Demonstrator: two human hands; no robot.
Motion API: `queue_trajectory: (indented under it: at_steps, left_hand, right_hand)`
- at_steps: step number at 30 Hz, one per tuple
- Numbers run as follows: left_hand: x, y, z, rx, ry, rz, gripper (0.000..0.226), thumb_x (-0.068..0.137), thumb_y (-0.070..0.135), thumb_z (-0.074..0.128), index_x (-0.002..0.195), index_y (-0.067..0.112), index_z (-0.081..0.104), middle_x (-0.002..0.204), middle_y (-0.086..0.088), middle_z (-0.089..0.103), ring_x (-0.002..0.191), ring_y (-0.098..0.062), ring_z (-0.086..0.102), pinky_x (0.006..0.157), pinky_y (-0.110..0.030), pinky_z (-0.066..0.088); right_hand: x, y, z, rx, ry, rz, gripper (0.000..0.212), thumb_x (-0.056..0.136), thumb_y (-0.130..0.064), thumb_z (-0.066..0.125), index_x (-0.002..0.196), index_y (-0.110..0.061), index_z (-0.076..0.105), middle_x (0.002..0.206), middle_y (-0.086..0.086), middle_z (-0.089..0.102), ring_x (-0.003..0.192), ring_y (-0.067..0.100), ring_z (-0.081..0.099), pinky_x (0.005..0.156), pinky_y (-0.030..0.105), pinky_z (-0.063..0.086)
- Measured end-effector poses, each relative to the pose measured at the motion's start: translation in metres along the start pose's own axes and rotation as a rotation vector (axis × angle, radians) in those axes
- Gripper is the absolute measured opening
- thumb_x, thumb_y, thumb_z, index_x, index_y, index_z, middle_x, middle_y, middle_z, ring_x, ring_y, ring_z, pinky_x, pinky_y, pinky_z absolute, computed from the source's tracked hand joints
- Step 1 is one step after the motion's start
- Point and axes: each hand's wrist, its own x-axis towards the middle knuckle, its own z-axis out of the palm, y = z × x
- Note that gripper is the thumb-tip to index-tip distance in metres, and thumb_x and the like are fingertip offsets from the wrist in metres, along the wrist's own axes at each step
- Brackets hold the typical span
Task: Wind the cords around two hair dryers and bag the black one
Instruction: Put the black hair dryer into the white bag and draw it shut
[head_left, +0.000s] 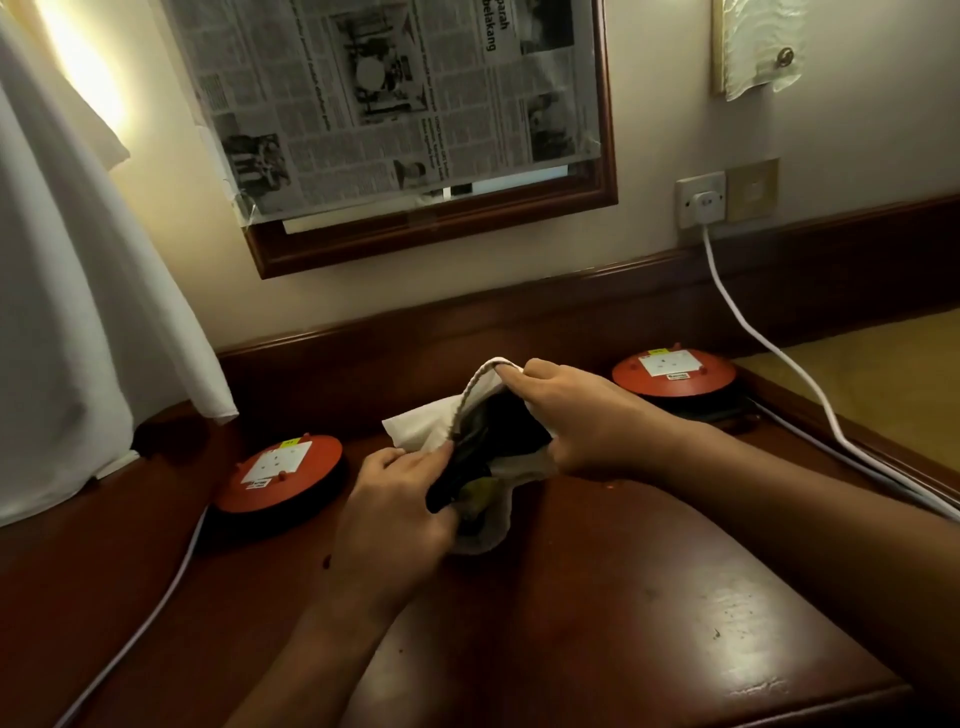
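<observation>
Mid-bagging: black dryer (496, 434) is half inside white bag (426, 428) at mid bench (623, 597).
Bag rim's pinched by right grip (566, 421); dryer's btm end is clutched by left grip (400, 493).

The white cloth drawstring bag (426, 426) has a twisted off-white cord along its rim. The black plastic hair dryer (498, 431) inside is black all over, with a yellow-green patch just below it. The polished wooden surface (623, 597) is dark reddish brown. Two round flat cable reels, left (278, 473) and right (674, 371), have orange-red tops with white socket plates and small yellow stickers. The framed newspaper sheet (395, 98) carries black-and-white print.
</observation>
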Motion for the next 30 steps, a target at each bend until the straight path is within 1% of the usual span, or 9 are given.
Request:
queue_trajectory:
  at_steps: [3,8,11,17,20,24,26,28,30]
  left_hand:
    - [0.014,0.024,0.016,0.085,-0.040,0.005,0.051,0.089,0.041,0.063,0.138,0.025,0.059,0.118,0.004,0.070,0.111,-0.024,0.055,0.080,-0.035,0.052]
    - [0.047,0.044,0.050,0.034,-0.036,-0.061,0.025,0.090,0.027,0.063,0.113,0.020,0.070,0.102,-0.005,0.074,0.100,-0.031,0.065,0.076,-0.043,0.057]
    - [0.067,0.050,0.066,-0.004,-0.111,-0.074,0.030,0.085,0.029,0.056,0.109,0.018,0.070,0.102,-0.007,0.074,0.103,-0.036,0.065,0.078,-0.047,0.057]
    - [0.101,0.056,0.096,0.160,-0.288,-0.185,0.028,0.085,0.028,0.072,0.112,0.025,0.070,0.117,-0.005,0.070,0.116,-0.033,0.060,0.090,-0.044,0.056]
    - [0.103,0.059,0.110,0.232,-0.402,-0.101,0.034,0.086,0.028,0.071,0.119,0.024,0.067,0.120,-0.005,0.070,0.115,-0.033,0.064,0.094,-0.047,0.055]
    - [0.080,0.052,0.110,0.107,-0.510,0.043,0.043,0.086,0.042,0.072,0.124,0.022,0.066,0.121,-0.007,0.070,0.111,-0.031,0.064,0.092,-0.040,0.051]
    - [0.059,0.044,0.101,-0.022,-0.541,0.086,0.056,0.087,0.042,0.072,0.138,0.022,0.058,0.141,-0.006,0.057,0.126,-0.029,0.052,0.103,-0.041,0.046]
    - [0.033,0.035,0.091,-0.170,-0.388,0.075,0.061,0.088,0.037,0.072,0.144,0.025,0.053,0.152,0.000,0.048,0.137,-0.022,0.044,0.112,-0.039,0.043]
    - [0.007,0.024,0.087,-0.185,-0.093,0.023,0.048,0.088,0.032,0.073,0.134,0.024,0.063,0.142,0.002,0.059,0.130,-0.017,0.053,0.107,-0.030,0.046]
  right_hand:
    - [0.001,-0.007,-0.001,0.045,0.036,0.014,0.091,0.075,-0.012,0.071,0.153,-0.015,0.024,0.113,-0.005,0.044,0.090,0.015,0.049,0.070,0.033,0.054]
    - [-0.007,-0.014,0.008,0.159,0.058,-0.003,0.087,0.074,-0.002,0.067,0.152,-0.011,0.029,0.122,0.002,0.049,0.101,0.016,0.049,0.083,0.035,0.052]
    - [-0.017,-0.010,0.013,0.231,0.090,-0.021,0.077,0.078,-0.007,0.070,0.148,-0.008,0.037,0.116,0.004,0.051,0.098,0.019,0.053,0.081,0.035,0.051]
    - [-0.040,0.010,0.021,0.269,0.061,0.064,0.079,0.078,-0.007,0.061,0.150,-0.021,0.035,0.103,-0.006,0.050,0.088,0.011,0.050,0.072,0.025,0.047]
    - [-0.047,0.018,0.027,0.309,0.090,0.125,0.083,0.073,-0.023,0.057,0.152,-0.014,0.033,0.112,-0.004,0.052,0.101,0.014,0.053,0.085,0.026,0.046]
    - [-0.058,0.035,0.036,0.270,0.090,0.200,0.087,0.074,0.000,0.064,0.153,-0.015,0.031,0.112,-0.008,0.048,0.107,0.019,0.053,0.087,0.023,0.046]
    - [-0.062,0.040,0.042,0.240,0.123,0.238,0.085,0.073,0.002,0.062,0.152,-0.017,0.034,0.109,-0.009,0.049,0.106,0.020,0.055,0.085,0.023,0.047]
    - [-0.064,0.043,0.048,0.234,0.171,0.285,0.082,0.075,-0.006,0.062,0.151,-0.023,0.038,0.111,-0.008,0.059,0.104,0.017,0.058,0.086,0.031,0.052]
    - [-0.064,0.042,0.055,0.246,0.181,0.346,0.078,0.075,-0.016,0.062,0.149,-0.030,0.039,0.092,-0.010,0.063,0.086,0.014,0.061,0.071,0.040,0.055]
